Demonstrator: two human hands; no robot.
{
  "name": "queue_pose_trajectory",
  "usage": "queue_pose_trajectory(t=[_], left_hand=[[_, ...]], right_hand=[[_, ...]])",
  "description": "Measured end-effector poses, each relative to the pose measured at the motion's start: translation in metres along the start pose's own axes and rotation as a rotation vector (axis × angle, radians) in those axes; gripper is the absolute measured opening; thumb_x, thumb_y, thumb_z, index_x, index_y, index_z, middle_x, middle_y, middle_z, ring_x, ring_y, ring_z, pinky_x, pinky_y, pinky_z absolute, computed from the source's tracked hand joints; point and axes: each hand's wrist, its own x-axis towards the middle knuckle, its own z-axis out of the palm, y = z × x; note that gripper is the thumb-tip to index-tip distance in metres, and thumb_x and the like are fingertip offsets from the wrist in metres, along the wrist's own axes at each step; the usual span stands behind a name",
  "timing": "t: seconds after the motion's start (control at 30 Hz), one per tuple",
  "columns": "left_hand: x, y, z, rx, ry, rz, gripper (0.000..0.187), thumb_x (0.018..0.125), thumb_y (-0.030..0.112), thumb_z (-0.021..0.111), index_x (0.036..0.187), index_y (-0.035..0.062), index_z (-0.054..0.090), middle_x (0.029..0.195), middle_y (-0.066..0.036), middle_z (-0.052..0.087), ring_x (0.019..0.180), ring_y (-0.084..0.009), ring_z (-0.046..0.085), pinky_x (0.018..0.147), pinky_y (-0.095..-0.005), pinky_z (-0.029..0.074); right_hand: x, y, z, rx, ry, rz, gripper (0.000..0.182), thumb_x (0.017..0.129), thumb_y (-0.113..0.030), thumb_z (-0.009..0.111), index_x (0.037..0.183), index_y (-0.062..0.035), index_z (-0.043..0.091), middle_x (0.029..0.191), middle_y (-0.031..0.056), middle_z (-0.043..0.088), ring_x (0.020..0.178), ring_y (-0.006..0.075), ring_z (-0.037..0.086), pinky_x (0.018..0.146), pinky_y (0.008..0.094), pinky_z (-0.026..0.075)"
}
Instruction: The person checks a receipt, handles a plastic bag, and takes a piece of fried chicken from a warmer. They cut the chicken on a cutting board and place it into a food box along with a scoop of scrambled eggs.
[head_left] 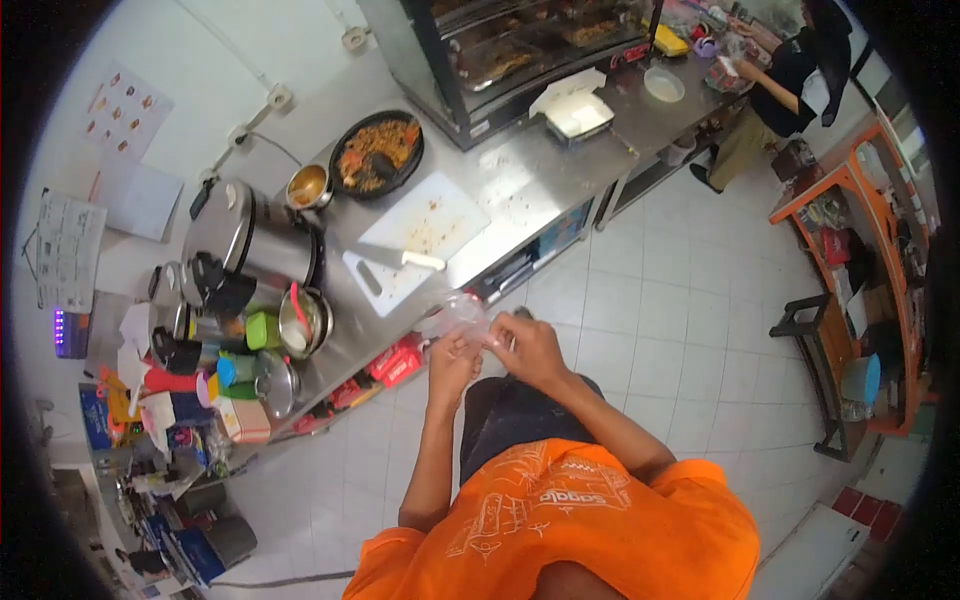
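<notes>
A clear plastic bag (461, 311) is pinched between my two hands, just off the counter's front edge. My left hand (455, 362) is closed on its near side. On the other side, my right hand (527, 347) grips the bag with thumb and fingers. Beyond them a white cutting board (440, 210) with brown crumbs lies on the steel counter. A knife with a white handle (423, 261) rests across the board's near part. Behind the board stands a black bowl (377, 140) of chopped brown food.
A large steel pot (250, 235) and a small bowl of orange sauce (309, 186) stand at the counter's left. A glass display case (520, 60) and an open white box (580, 115) are farther along. Another person (790, 90) works at the far right, near an orange shelf (860, 165).
</notes>
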Motion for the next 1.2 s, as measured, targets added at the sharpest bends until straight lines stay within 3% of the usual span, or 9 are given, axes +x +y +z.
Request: queue_pose_trajectory(t=[0.1,0.17,0.23,0.27,0.43,0.63,0.8,1.03,1.2], left_hand=[[0.058,-0.006,0.004,-0.329,0.051,0.098,0.019,0.094,0.005,0.056,0.109,-0.0063,0.061,0.075,-0.004,0.064,0.048,-0.005,0.043,0.041,-0.0211,0.03],[0.093,0.009,0.015,-0.384,-0.09,0.076,0.029,0.099,0.012,0.053,0.12,-0.0074,0.055,0.094,-0.013,0.066,0.064,-0.0114,0.059,0.055,-0.0226,0.047],[0.118,0.025,0.058,-0.802,0.014,-0.004,0.043,0.103,0.026,0.049,0.132,-0.0057,0.047,0.122,-0.02,0.059,0.106,-0.0208,0.062,0.093,-0.0332,0.051],[0.134,0.029,0.07,-0.873,-0.118,0.034,0.05,0.105,0.033,0.04,0.139,-0.005,0.041,0.142,-0.019,0.045,0.136,-0.0271,0.04,0.118,-0.043,0.028],[0.206,0.048,0.11,-0.983,-0.324,0.067,0.046,0.106,0.027,0.035,0.139,-0.005,0.04,0.143,-0.017,0.045,0.136,-0.0288,0.041,0.116,-0.0424,0.031],[0.266,0.054,0.138,-0.859,-0.199,-0.358,0.091,0.086,0.07,0.048,0.144,0.0015,0.032,0.143,-0.015,0.047,0.135,-0.0254,0.043,0.11,-0.044,0.036],[0.29,0.077,0.145,-0.889,-0.365,-0.111,0.094,0.076,0.091,0.023,0.154,0.0376,0.017,0.16,-0.011,0.017,0.141,-0.036,0.026,0.109,-0.056,0.031],[0.327,0.063,0.129,-1.219,-0.221,-0.022,0.096,0.076,0.091,0.033,0.153,0.0343,0.024,0.161,-0.002,0.015,0.146,-0.0323,0.015,0.108,-0.0665,0.027],[0.337,0.101,0.135,-1.143,0.192,0.103,0.089,0.084,0.081,0.041,0.154,0.0273,0.026,0.161,-0.009,0.017,0.148,-0.0301,0.014,0.118,-0.0555,0.003]], right_hand=[[0.02,0.011,-0.012,-0.088,-0.058,-0.134,0.013,0.084,-0.012,0.07,0.084,-0.0039,0.06,0.072,0.01,0.062,0.06,0.0241,0.062,0.054,0.0339,0.047],[0.037,0.022,-0.02,-0.08,-0.039,-0.152,0.014,0.084,-0.013,0.07,0.083,-0.0041,0.059,0.072,0.0109,0.061,0.061,0.0274,0.061,0.054,0.0354,0.047],[0.06,0.031,-0.031,-0.097,-0.038,-0.072,0.012,0.086,-0.014,0.066,0.092,-0.0062,0.059,0.078,0.0145,0.061,0.072,0.0368,0.061,0.06,0.0429,0.048],[0.076,0.03,-0.041,-0.082,-0.008,-0.071,0.011,0.086,-0.012,0.066,0.091,-0.0051,0.06,0.078,0.0154,0.06,0.071,0.0374,0.06,0.061,0.0426,0.048],[0.139,0.062,-0.076,-0.009,-0.125,-0.05,0.011,0.087,-0.011,0.067,0.087,-0.003,0.059,0.076,0.0162,0.057,0.066,0.0364,0.056,0.059,0.0395,0.046],[0.188,0.083,-0.101,0.037,-0.151,0.039,0.016,0.088,-0.013,0.067,0.083,-0.0014,0.056,0.073,0.0172,0.054,0.061,0.0326,0.053,0.056,0.0374,0.043],[0.212,0.093,-0.101,0.014,-0.148,0.05,0.015,0.088,-0.013,0.066,0.084,-0.0023,0.056,0.075,0.0182,0.056,0.066,0.0367,0.056,0.058,0.0397,0.044],[0.256,0.097,-0.102,0.135,-0.485,-0.068,0.02,0.09,-0.013,0.067,0.08,-0.0003,0.056,0.07,0.0148,0.058,0.061,0.028,0.059,0.056,0.036,0.043],[0.275,0.103,-0.108,0.298,-0.655,-0.051,0.019,0.091,-0.015,0.066,0.084,-0.001,0.055,0.073,0.0144,0.054,0.061,0.0289,0.053,0.058,0.0375,0.042]])
